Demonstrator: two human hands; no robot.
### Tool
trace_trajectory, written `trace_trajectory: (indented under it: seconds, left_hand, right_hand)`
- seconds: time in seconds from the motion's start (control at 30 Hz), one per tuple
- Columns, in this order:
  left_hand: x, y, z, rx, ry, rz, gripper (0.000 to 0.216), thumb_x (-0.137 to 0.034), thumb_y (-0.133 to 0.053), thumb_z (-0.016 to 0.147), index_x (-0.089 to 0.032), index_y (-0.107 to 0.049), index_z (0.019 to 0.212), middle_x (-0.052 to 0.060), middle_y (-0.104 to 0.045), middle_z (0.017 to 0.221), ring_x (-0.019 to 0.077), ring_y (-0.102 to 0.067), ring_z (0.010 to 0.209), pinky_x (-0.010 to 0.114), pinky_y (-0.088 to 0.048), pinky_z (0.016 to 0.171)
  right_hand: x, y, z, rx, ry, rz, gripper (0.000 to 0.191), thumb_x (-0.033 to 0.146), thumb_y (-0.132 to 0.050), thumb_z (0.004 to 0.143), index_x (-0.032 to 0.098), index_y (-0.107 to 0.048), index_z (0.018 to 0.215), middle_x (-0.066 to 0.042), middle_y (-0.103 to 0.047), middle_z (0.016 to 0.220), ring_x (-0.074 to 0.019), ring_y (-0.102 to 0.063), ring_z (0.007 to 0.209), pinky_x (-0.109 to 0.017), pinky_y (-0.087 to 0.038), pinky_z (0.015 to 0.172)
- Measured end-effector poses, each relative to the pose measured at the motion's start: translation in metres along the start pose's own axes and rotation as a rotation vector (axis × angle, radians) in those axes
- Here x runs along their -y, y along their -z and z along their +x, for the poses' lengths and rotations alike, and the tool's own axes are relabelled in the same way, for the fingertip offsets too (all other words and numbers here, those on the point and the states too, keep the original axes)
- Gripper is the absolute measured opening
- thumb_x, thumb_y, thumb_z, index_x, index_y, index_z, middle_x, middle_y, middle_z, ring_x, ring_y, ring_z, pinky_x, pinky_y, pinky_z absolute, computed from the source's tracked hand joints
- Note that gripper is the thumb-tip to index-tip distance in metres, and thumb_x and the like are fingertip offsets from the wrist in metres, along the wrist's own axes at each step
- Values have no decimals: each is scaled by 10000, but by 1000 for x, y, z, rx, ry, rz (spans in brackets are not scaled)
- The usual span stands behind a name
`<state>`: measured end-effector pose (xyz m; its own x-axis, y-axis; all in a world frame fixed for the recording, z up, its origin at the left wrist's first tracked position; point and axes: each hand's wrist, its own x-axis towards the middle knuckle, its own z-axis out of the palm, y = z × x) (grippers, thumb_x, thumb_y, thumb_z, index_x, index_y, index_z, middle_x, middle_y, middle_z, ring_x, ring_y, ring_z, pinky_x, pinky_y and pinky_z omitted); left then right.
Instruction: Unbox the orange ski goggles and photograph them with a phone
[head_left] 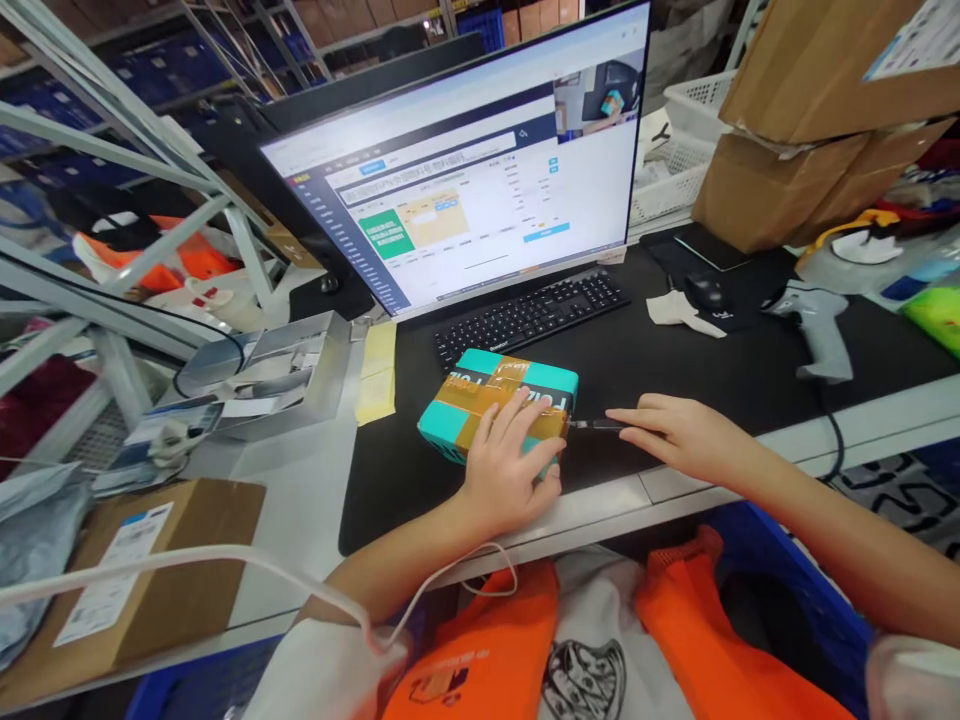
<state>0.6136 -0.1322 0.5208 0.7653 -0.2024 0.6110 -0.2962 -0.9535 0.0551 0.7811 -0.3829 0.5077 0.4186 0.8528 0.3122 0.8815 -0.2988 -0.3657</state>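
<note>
A small teal box (452, 417) wrapped with brown tape lies on the black desk mat, slightly turned. My left hand (510, 460) holds it from the near side, its fingers spread over the taped top and the thumb by the near right edge. In my right hand (679, 435) is a slim utility knife (596, 424), pinched between thumb and fingers. Its blade end meets the right end of the box; whether the tip is in the tape I cannot tell.
Behind the box stand a keyboard (532, 315) and a monitor (480, 170). A mouse (705, 290), a barcode scanner (814, 325) and stacked cartons (787, 190) are on the right. On the left are a grey tray (322, 385) and a brown carton (187, 580). A white cable (247, 555) crosses my left arm.
</note>
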Motion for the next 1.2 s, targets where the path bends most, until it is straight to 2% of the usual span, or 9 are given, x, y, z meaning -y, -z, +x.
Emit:
trace_trajectory:
  seconds: [0.27,0.53,0.67,0.8,0.9,0.97,1.03,1.13,1.2]
  left_hand:
    - [-1,-6,0,-40,-19,32,230,-267,-630,893,-242,-800,1047,152,-680,1447,377,-573,1446,531,-443,1145]
    - [-5,-9,-2,-56,-40,51,215,-262,-619,881,-240,-784,1017,124,-727,1393,349,-607,1420,483,-430,1135]
    - [-9,-10,-3,-52,-59,52,207,-215,-617,873,-222,-769,1014,114,-755,1344,329,-636,1387,470,-432,1118]
    - [-12,-10,-6,-61,-76,41,196,-200,-614,868,-213,-759,999,107,-783,1277,304,-680,1318,448,-458,1065]
    - [-8,-7,-4,-52,-84,-8,191,-187,-622,859,-209,-753,996,94,-798,1245,290,-701,1280,442,-470,1058]
    - [-1,-2,-1,-24,-83,-99,216,-190,-628,853,-215,-750,1030,68,-811,1217,264,-723,1238,433,-475,1078]
    - [9,6,-1,5,-122,-187,293,-186,-626,846,-226,-747,1110,48,-817,1214,238,-736,1214,422,-465,1126]
    - [31,23,-15,68,-237,-268,443,-153,-588,827,-255,-725,1236,36,-818,1226,235,-719,1274,440,-413,1224]
    - [49,35,-37,47,-259,-304,501,-125,-555,817,-278,-705,1270,33,-830,1181,249,-702,1311,479,-422,1231]
  right_hand:
    - [-7,0,3,-37,17,3,402,426,-515,1085,261,-779,1340,-53,-726,928,-156,-711,766,-271,-545,703]
    - [-8,8,10,12,28,4,401,456,-525,1076,275,-800,1307,-52,-731,917,-156,-709,759,-269,-532,697]
    - [-30,10,23,49,35,1,405,480,-533,1062,295,-808,1293,-63,-753,960,-182,-725,823,-290,-541,740]
    - [-80,12,39,-128,-213,-97,430,478,-552,1023,237,-826,1250,-126,-787,1003,-283,-741,954,-399,-571,858]
    - [-102,10,51,-252,-378,-34,428,459,-568,981,199,-832,1196,-156,-808,1125,-334,-737,1083,-478,-563,978]
    - [-98,4,62,-276,-425,86,437,468,-594,943,190,-822,1191,-153,-807,1169,-335,-738,1086,-491,-560,990]
    - [-81,-8,76,-260,-428,227,438,473,-646,883,192,-809,1176,-138,-808,1146,-320,-737,1028,-479,-563,958]
    - [-49,-30,105,-170,-403,488,364,500,-663,841,204,-774,1022,-88,-787,957,-268,-704,876,-426,-553,859]
    - [-32,-45,128,-118,-415,644,347,554,-622,869,217,-702,883,-51,-723,806,-233,-661,786,-392,-528,796]
